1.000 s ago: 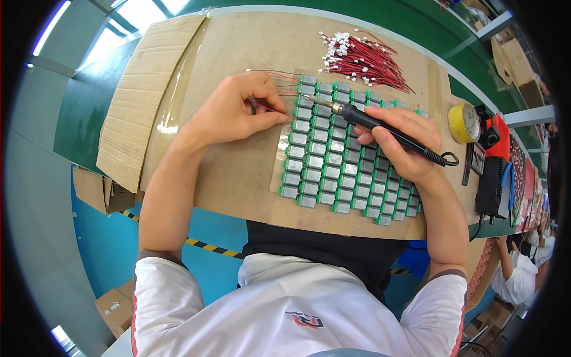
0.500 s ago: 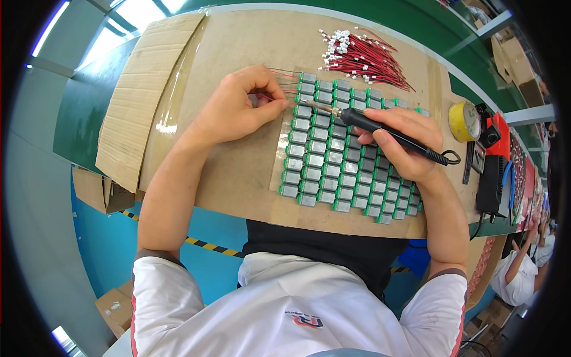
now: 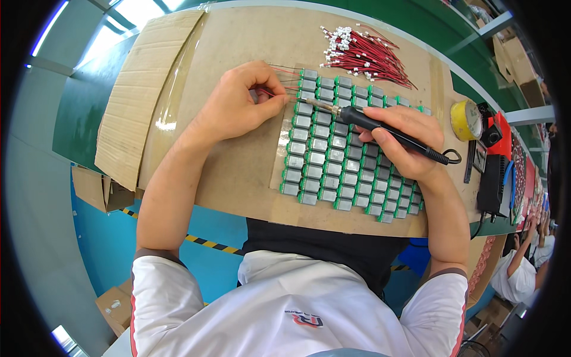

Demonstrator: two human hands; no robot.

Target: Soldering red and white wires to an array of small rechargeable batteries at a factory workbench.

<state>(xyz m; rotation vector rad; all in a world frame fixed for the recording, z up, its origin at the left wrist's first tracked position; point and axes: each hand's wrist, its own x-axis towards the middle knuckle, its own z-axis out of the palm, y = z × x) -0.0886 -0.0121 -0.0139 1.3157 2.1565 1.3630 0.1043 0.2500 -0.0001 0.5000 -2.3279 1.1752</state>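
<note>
My left hand (image 3: 247, 101) pinches a thin red and black wire (image 3: 267, 91) at the left edge of a block of small silver battery cells (image 3: 318, 146) with green ends. My right hand (image 3: 407, 140) is wrapped round the black handle of a soldering iron (image 3: 380, 128). The iron's metal tip points left and reaches the green end of a cell near the top of the first column, close to my left fingertips. Whether the tip touches the wire is too small to tell. Other wires stick out leftward from the cells above it.
Beyond the cells lies a heap of red and black wires (image 3: 375, 59) with white connectors. At the right stand a yellow tape roll (image 3: 466, 120), a black box (image 3: 492, 184) and a red holder (image 3: 499, 134). A cardboard sheet (image 3: 148, 89) covers the left side. Other people sit at far right.
Very little differs. The wire and the iron's tip have shifted slightly at the cell's end, and both hands keep their grips.
</note>
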